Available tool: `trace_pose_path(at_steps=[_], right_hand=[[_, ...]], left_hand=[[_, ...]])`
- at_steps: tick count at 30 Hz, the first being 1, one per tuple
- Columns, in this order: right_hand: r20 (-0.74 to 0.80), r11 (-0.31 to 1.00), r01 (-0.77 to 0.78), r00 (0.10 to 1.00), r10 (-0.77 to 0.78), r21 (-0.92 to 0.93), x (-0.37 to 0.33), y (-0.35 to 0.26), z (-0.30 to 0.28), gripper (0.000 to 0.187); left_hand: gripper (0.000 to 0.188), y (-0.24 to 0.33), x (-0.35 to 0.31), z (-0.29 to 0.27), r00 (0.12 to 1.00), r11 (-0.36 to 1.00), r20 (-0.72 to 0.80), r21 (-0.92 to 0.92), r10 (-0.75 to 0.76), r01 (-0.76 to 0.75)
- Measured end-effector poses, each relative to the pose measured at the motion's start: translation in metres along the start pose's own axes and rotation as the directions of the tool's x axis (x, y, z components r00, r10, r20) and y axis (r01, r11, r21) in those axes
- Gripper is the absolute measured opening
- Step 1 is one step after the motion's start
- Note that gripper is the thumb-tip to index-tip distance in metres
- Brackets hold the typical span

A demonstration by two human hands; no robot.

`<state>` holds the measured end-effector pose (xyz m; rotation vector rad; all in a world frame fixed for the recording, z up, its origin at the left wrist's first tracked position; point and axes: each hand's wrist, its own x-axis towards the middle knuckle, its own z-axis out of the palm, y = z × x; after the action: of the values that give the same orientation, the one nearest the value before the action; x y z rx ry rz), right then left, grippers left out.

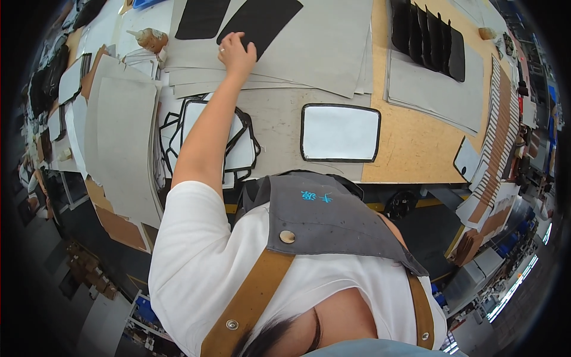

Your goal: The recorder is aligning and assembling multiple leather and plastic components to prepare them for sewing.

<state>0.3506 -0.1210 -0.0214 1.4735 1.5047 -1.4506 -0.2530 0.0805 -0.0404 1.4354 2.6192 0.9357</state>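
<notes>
The fingers (233, 39) of the left hand (238, 58) were spread and loosely bent, the thumb apart from the rest, and a ring showed on one of them. They lay over the near end of a black panel (267, 22); from my feed I could not tell whether they pressed on it. The right hand was out of my view, so I could not tell how its fingers stood.

That black panel lay slanted on a stack of large grey sheets (330, 44), just beside a second black panel (203, 16). Below the left forearm (205, 140) I saw a pile of black-rimmed white panels (242, 153) overlapping at odd angles, and to their right a single black-rimmed panel (340, 132) lying flat near the table's front edge. Farther left were a bottle (151, 40) and tall grey boards (119, 125). At the upper right, a row of overlapping black pieces (445, 50) rested on more grey sheets (437, 89).
</notes>
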Motion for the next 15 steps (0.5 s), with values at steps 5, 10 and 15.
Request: trace_pose_path(at_steps=[5, 10, 15], right_hand=[[-0.056, 0.844, 0.051, 0.998, -0.025, 0.534, -0.006, -0.054, -0.012, 0.037], [-0.426, 0.899, 0.132, 0.902, 0.066, 0.418, -0.027, -0.118, -0.052, 0.02], [-0.477, 0.968, 0.169, 0.877, -0.061, 0.185, -0.031, -0.16, -0.054, 0.019]], left_hand=[[0.064, -0.025, 0.07, 0.01, 0.926, 0.924, 0.289, 0.358, -0.243, 0.131], [0.063, -0.02, 0.102, -0.016, 0.8, 0.882, 0.444, 0.422, -0.403, 0.21], [0.031, -0.028, 0.11, -0.007, 0.68, 0.913, 0.608, 0.276, -0.409, 0.302]])
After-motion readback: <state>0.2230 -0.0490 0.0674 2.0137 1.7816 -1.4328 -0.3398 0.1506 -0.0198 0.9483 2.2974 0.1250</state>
